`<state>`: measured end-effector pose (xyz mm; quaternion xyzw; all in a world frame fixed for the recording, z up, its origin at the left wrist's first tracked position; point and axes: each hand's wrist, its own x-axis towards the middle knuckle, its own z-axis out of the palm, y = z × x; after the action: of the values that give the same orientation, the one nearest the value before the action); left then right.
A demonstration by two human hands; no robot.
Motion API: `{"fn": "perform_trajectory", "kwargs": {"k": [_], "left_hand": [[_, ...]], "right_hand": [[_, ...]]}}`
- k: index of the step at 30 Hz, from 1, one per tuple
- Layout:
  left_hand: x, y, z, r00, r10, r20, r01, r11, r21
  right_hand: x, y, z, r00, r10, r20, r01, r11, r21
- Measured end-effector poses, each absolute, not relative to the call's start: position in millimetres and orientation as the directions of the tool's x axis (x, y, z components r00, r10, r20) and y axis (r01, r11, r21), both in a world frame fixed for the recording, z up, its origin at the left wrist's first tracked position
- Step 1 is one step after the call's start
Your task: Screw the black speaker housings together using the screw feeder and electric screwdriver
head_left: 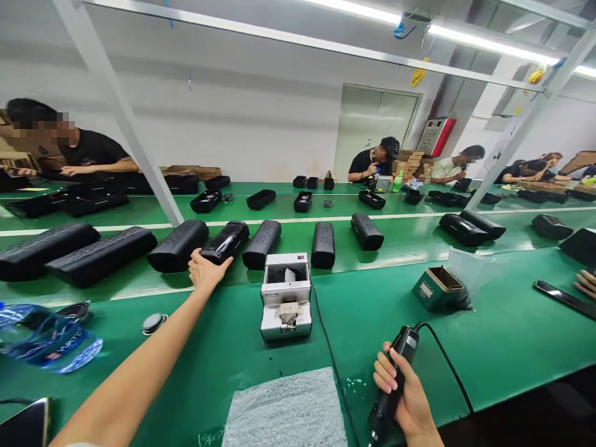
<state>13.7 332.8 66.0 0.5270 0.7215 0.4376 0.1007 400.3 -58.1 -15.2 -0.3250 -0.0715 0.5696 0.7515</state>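
The green surface bore a white screw feeder, a crinkled pale sheet, an open green tin, a smartphone, a blue-tinted water bottle and a small round speaker driver, with black housings lined along its farther strip.

Elongated black speaker housing: glossy side up, lying slanted on the green surface; you grasp its near end. Black corded electric screwdriver: tilted in your grip, tip downward, corded end uppermost.
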Motion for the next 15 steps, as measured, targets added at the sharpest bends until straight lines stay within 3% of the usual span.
{"fn": "perform_trajectory", "kwargs": {"k": [4, 7, 12, 15], "left_hand": [[24.5, 328.1, 99.8, -0.283, 0.847, 0.451, 0.753, -0.095, 0.651], [69.6, 336.3, 139.1, -0.051, 0.873, 0.486, 0.762, -0.280, 0.583], [203.7, 363.0, 172.9, 0.361, 0.900, 0.246, 0.690, -0.435, 0.578], [277.0, 365.8, 172.5, 0.449, 0.891, 0.072, 0.698, -0.400, 0.593]], "right_hand": [[396.5, -58.0, -15.7, 0.344, 0.899, -0.272, -0.824, 0.150, -0.547], [395.3, -57.4, -14.2, 0.349, 0.895, -0.278, -0.831, 0.159, -0.533], [393.2, -56.4, -12.3, 0.364, 0.889, -0.279, -0.823, 0.166, -0.543], [390.5, -55.5, -12.3, 0.378, 0.884, -0.275, -0.809, 0.170, -0.563]]}}
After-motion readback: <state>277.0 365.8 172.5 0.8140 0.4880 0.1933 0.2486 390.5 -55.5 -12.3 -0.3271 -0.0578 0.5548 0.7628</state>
